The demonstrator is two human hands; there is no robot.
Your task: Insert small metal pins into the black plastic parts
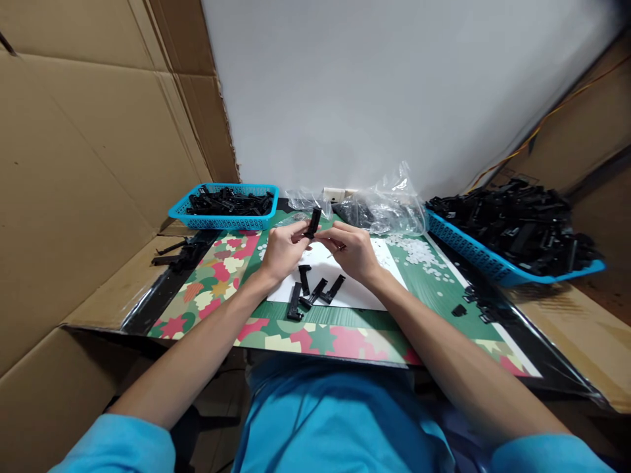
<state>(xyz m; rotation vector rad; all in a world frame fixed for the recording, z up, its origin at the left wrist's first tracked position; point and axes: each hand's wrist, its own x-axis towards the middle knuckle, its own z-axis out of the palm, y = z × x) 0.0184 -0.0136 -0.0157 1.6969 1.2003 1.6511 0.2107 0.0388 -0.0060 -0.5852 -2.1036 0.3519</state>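
Observation:
My left hand (pixel 286 253) is closed on a black plastic part (pixel 314 222), a narrow piece that stands nearly upright above the white sheet (pixel 365 297). The fingertips of my right hand (pixel 353 248) come up against the lower end of this part. A thin, pale, stick-like tool (pixel 336 252) pokes out from under the right fingers; its kind is too small to make out. Several similar black plastic parts (pixel 294 303) lie on and beside the sheet, just below my hands.
Blue baskets heaped with black parts stand at left (pixel 221 225) and right (pixel 493 261). Clear plastic bags (pixel 394 203) lie by the wall. Small white discs (pixel 419 253) are scattered on the green patterned mat (pixel 296 336). More black pieces (pixel 180 255) rest at the left edge.

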